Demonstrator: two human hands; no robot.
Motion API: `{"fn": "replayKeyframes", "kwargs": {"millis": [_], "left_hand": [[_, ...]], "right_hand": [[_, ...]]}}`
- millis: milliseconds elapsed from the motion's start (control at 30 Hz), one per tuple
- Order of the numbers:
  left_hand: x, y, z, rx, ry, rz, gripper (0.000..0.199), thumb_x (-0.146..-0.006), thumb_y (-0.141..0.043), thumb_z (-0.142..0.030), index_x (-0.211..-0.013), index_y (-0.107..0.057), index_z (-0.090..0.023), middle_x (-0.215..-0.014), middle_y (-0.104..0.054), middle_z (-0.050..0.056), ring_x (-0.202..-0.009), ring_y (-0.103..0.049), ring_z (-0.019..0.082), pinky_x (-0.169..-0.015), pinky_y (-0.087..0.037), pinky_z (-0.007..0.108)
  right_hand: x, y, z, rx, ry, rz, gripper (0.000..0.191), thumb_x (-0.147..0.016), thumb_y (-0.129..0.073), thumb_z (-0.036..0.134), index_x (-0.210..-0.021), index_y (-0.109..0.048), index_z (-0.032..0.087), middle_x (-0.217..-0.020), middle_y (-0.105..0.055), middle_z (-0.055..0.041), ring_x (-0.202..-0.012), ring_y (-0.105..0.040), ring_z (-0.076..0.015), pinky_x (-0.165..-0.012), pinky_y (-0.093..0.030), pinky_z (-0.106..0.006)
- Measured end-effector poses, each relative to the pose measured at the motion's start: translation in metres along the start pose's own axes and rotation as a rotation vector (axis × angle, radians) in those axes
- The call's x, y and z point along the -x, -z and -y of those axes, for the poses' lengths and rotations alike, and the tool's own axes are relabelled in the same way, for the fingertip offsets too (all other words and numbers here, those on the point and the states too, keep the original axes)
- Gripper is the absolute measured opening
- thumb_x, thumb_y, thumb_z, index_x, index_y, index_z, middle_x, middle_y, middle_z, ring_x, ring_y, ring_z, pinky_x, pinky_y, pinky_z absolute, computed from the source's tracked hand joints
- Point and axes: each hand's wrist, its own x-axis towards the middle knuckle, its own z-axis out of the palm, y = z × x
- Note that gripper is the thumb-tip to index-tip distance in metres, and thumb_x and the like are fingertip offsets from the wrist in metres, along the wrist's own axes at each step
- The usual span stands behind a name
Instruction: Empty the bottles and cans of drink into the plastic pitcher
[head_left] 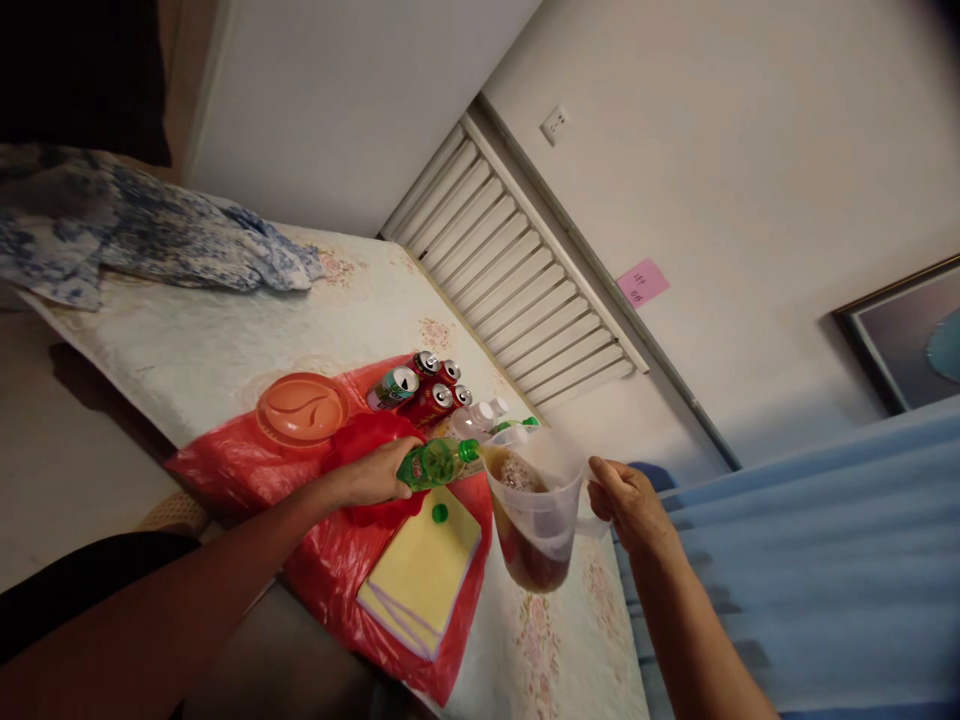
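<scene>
My left hand [379,468] is closed around a green plastic soda bottle [435,464], tipped sideways with its uncapped mouth at the lip of a clear measuring jug [536,515]. Brown liquid with foam on top partly fills the jug. Its handle is gripped by my right hand [630,500], which holds it tilted above the table. A green bottle cap [440,513] lies on a folded yellow cloth [424,570] below the bottle. Under my left hand is a red basin [367,440], partly hidden by the hand.
Several drink cans [431,400] and clear bottles [474,418] stand behind the basin. An orange round dish [301,408] sits on a red plastic sheet [322,560]. Blue-patterned fabric [172,225] covers the table's far left; a radiator [517,270] and a blue curtain [810,540] border the table.
</scene>
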Motion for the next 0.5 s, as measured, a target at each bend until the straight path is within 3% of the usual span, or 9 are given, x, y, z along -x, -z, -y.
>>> {"fn": "replayKeyframes", "kwargs": {"millis": [267, 500], "left_hand": [[0.000, 0.000, 0.001, -0.003, -0.002, -0.012, 0.056, -0.057, -0.059, -0.015, -0.113, -0.054, -0.020, -0.105, -0.065, 0.005, -0.094, -0.063, 0.026, -0.074, -0.048, 0.031], [0.000, -0.001, 0.003, -0.016, -0.001, -0.022, 0.055, -0.057, -0.059, -0.015, -0.112, -0.054, -0.020, -0.104, -0.065, 0.004, -0.093, -0.064, 0.025, -0.072, -0.048, 0.030]], "right_hand": [[0.004, -0.004, 0.003, -0.044, -0.023, 0.010, 0.056, -0.075, -0.067, 0.063, -0.048, -0.035, 0.024, -0.039, -0.030, 0.0076, -0.038, -0.022, -0.0065, -0.039, -0.018, -0.024], [0.010, -0.009, -0.023, -0.196, -0.071, 0.007, 0.058, -0.076, -0.066, 0.063, -0.048, -0.034, 0.024, -0.042, -0.027, 0.0086, -0.040, -0.019, -0.0068, -0.041, -0.018, -0.024]]}}
